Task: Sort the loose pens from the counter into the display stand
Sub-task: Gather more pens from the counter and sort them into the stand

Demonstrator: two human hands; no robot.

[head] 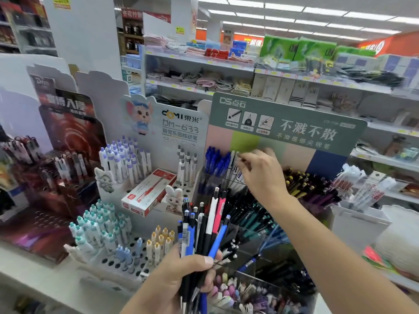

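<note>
My left hand (pixel 181 271) grips a bundle of loose pens (pixel 204 230), blue, black, white and one pink, held upright at the bottom centre. My right hand (pixel 260 172) reaches forward to the green-backed display stand (pixel 288 123). Its thumb and fingertips pinch the top of a white pen (pixel 234 158) standing in a back-row compartment beside the blue pens (pixel 215 163). Dark and teal pens (pixel 251 215) fill the stand's lower tiers, partly hidden by my right forearm.
A white hole-grid stand (pixel 123 260) with teal, yellow and purple-capped pens stands at the left, with a red-and-white pen box (pixel 147 192) lying on it. A dark red display (pixel 65 168) is further left. Clear bins of erasers (pixel 238 291) sit low. Store shelves rise behind.
</note>
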